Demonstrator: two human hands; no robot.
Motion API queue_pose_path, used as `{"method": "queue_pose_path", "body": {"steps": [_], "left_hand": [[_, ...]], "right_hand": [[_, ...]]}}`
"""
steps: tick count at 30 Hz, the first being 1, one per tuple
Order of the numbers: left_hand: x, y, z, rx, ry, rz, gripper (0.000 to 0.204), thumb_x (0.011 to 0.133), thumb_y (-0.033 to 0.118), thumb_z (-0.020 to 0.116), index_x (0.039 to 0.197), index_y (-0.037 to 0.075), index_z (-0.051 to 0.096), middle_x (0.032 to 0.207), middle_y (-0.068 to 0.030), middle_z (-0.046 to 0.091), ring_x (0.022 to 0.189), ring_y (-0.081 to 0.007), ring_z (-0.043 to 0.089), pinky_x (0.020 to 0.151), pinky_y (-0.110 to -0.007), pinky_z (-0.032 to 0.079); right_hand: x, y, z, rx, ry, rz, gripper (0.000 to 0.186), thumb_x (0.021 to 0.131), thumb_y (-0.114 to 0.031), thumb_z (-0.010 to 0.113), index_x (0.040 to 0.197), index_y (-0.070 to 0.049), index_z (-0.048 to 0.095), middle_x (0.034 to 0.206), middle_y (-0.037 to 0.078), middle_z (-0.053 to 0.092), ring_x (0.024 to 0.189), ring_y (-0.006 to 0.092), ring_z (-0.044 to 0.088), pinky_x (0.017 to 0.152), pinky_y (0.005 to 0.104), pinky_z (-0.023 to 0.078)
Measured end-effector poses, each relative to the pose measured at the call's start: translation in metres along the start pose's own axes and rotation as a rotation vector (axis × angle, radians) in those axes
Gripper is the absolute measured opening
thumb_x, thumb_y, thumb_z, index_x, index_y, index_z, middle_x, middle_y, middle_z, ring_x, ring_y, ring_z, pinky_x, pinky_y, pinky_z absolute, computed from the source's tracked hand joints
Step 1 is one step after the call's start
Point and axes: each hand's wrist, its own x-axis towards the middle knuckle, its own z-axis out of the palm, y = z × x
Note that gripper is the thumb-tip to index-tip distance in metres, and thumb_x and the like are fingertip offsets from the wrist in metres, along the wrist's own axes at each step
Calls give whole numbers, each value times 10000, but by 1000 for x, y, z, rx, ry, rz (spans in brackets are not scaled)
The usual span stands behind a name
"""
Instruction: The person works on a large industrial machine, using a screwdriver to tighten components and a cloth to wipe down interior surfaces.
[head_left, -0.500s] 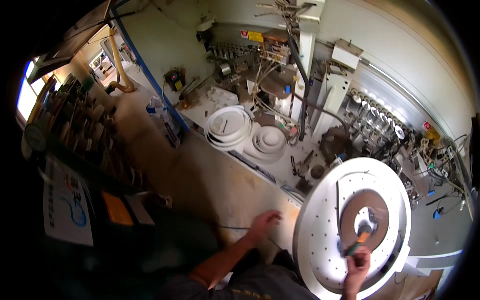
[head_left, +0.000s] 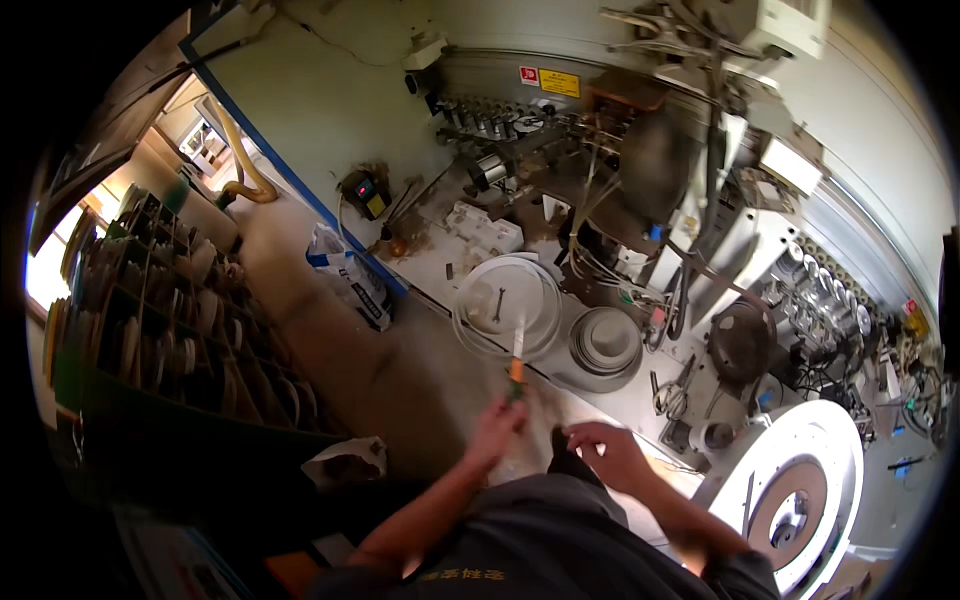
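My left hand [head_left: 492, 432] is closed round the green handle of a hand tool [head_left: 517, 368]. This tool has an orange section and a long pale blade or shaft pointing away from me; its exact kind does not show. Behind its tip lies a white round tray [head_left: 470, 318] with a small wrench [head_left: 498, 305] on it. To the right, my right hand [head_left: 612, 458] hovers by dark cloth, fingers loosely bent and apart, with nothing visible in it. A large white wheel disc [head_left: 848, 450] with a brown ring [head_left: 765, 515] round its hub stands at the lower right.
Stacked grey round pieces [head_left: 608, 340] sit beside the tray on the machine bed. Machinery with cables [head_left: 690, 250] rises behind. A dark rack [head_left: 180, 340] filled with discs stands at left, and a white-and-blue bag [head_left: 350, 278] leans by the blue post.
The tool has passed from my right hand to my left. My right hand has left the wheel disc and moved left. The view has turned, shifting the disc toward the lower right.
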Motion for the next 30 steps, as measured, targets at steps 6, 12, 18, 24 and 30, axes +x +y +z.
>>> {"method": "queue_pose_path", "body": {"steps": [6, 12, 18, 24, 30], "left_hand": [[89, 70, -150, -132, 413, 62, 87, 1010, 166, 541, 1029, 88, 574, 718, 59, 484, 583, -35, 406, 502, -206, 316], [262, 111, -270, -52, 309, 59, 300, 993, 132, 566, 1279, 40, 557, 740, 42, 503, 597, -30, 392, 519, -203, 316], [545, 173, -302, 331, 9, 371, 310, 951, 151, 632, 1218, -5, 640, 825, -68, 686, 746, -128, 641, 696, -279, 500], [718, 216, -263, 389, -282, 207, 321, 933, 203, 669, 1203, 30, 679, 755, -36, 674, 671, -65, 591, 631, -238, 465], [779, 200, -244, 410, -427, 153, 323, 920, 227, 700, 1190, 49, 698, 693, 14, 598, 600, -53, 491, 551, -238, 404]], "right_hand": [[225, -18, -4, -165, 56, -101, 135, 906, -140, 663, 932, -7, 667, 972, 116, 690, 828, 234, 651, 730, 344, 504], [487, -2, 9, -554, 339, -399, 97, 830, -100, 688, 897, -37, 657, 1031, 134, 672, 1000, 355, 593, 886, 425, 475], [721, 56, -16, -956, 779, -336, 200, 829, -148, 686, 1003, -56, 648, 1155, 143, 607, 1072, 364, 546, 928, 445, 451], [761, 57, -10, -1395, 468, 99, 496, 839, -321, 702, 1239, -67, 554, 1318, 136, 505, 1319, 342, 416, 1157, 478, 298], [756, 49, -38, -1261, 126, 65, 606, 800, -339, 731, 1311, -103, 503, 1342, 147, 472, 1384, 342, 362, 1199, 481, 241]]}}
